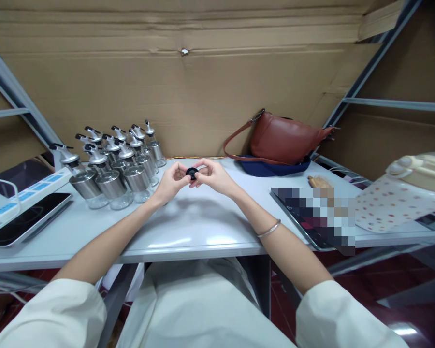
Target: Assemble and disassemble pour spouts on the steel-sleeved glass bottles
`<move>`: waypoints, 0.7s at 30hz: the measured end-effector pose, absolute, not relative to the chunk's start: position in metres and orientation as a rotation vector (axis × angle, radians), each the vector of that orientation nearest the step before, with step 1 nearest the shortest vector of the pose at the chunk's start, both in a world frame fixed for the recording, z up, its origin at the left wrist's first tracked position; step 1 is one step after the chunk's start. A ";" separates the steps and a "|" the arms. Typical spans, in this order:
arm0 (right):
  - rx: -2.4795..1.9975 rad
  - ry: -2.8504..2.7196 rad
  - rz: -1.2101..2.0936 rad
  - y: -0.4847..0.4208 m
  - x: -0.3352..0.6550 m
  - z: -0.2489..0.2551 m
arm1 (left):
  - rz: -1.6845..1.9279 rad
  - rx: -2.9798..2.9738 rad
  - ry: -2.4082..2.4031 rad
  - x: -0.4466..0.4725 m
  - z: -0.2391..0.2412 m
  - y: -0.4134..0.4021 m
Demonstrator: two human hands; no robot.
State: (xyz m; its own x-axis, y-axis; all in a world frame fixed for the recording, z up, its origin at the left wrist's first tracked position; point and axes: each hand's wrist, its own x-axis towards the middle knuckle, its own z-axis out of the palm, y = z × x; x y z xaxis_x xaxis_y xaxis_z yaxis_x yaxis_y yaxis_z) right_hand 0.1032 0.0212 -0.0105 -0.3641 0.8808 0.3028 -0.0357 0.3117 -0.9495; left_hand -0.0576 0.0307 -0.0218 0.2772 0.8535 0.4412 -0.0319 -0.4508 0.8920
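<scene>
Between my two hands, above the middle of the white table (188,217), is a small round black part with a raised centre (192,172); its exact kind is unclear. My left hand (174,181) pinches it from the left with thumb and fingers. From the other side my right hand (212,176) grips its right edge, fingertips close to those of the left. To the left of my hands stand several glass oil bottles (110,186) with steel sleeves and metal pour spouts with black flip caps.
A brown leather bag (284,137) rests on a dark blue thing (275,166) at the back right. A partly blurred tablet-like device (293,212) and a dotted white kettle-like container (387,205) are at right. A power strip (32,193) and black-screened tablet (29,217) lie left. Cardboard (210,96) walls the back.
</scene>
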 end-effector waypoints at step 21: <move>-0.769 -1.712 1.103 0.025 0.107 -0.012 | 1.309 1.707 0.764 -0.059 -0.024 0.036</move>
